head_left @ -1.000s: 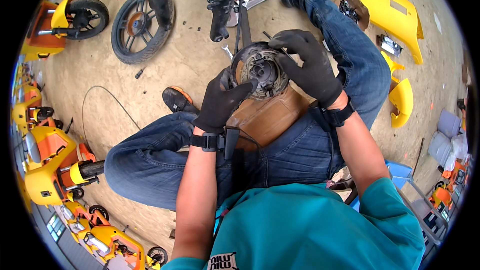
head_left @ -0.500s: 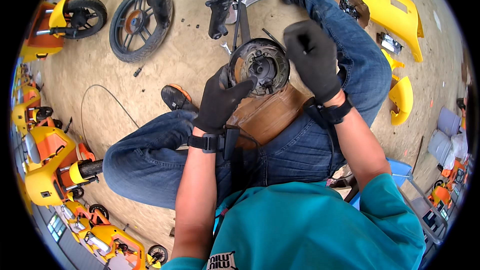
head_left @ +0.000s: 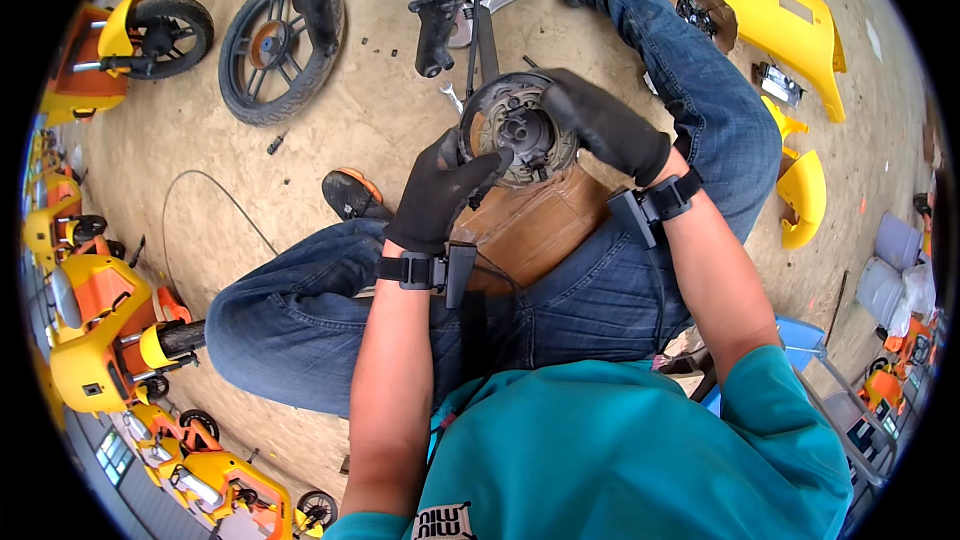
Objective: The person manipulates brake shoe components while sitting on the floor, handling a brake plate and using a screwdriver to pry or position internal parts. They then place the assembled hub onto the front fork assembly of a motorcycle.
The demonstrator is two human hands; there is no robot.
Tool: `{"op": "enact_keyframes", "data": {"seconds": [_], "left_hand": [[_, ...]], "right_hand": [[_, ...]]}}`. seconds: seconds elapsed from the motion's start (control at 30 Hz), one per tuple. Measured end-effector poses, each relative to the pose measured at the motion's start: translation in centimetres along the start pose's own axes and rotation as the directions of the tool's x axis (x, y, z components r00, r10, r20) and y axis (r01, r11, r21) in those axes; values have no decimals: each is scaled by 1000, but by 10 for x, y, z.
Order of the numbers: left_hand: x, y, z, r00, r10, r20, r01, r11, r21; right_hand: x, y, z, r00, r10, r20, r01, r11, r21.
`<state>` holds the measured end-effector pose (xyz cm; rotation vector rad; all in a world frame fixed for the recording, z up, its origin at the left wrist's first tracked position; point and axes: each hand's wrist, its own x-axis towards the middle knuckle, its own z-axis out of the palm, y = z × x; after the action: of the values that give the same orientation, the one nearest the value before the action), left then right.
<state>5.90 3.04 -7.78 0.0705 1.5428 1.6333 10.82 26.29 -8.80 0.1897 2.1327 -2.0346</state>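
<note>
In front of me is a round, dark drum brake plate [head_left: 519, 128] with curved brake shoes and a hub in its middle, its inner face turned up. My left hand [head_left: 443, 188], in a black glove, grips the plate's left edge with the thumb over the rim. On the upper right rim lies my gloved right hand [head_left: 612, 128], its fingers curled around the edge. Some of those fingers are hidden behind the plate. Below the plate, a brown cardboard box [head_left: 545, 225] sits between my legs.
A spoked wheel with a tyre [head_left: 236, 90] lies at the far left, beside a black fork leg [head_left: 436, 25]. A wrench [head_left: 452, 97] is on the floor just beyond the plate. Yellow body panels [head_left: 775, 20] lie to the right. Yellow-orange scooters [head_left: 100, 330] line the left side.
My right hand has come down and left from above my right thigh onto the plate's upper right rim. The left hand keeps its hold, with little movement.
</note>
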Motion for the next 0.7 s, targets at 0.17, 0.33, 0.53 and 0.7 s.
{"op": "enact_keyframes", "data": {"seconds": [0.17, 0.33, 0.53, 0.7], "left_hand": [[-4, -12, -2, 997, 71, -14, -72, 937, -341], [-14, -10, 0, 1000, 0, 10, 0, 1000, 17], [-12, -27, 8, 983, -183, -12, 168, 922, -350], [-14, -36, 13, 993, -64, -102, 55, 994, -91]], "right_hand": [[5, 15, 0, 997, 66, -33, -67, 998, -19], [3, 26, -5, 996, 61, -62, -64, 997, -48], [0, 22, 6, 997, -39, -60, 47, 989, 143], [1, 21, 6, 995, -89, -53, 99, 967, 236]]}}
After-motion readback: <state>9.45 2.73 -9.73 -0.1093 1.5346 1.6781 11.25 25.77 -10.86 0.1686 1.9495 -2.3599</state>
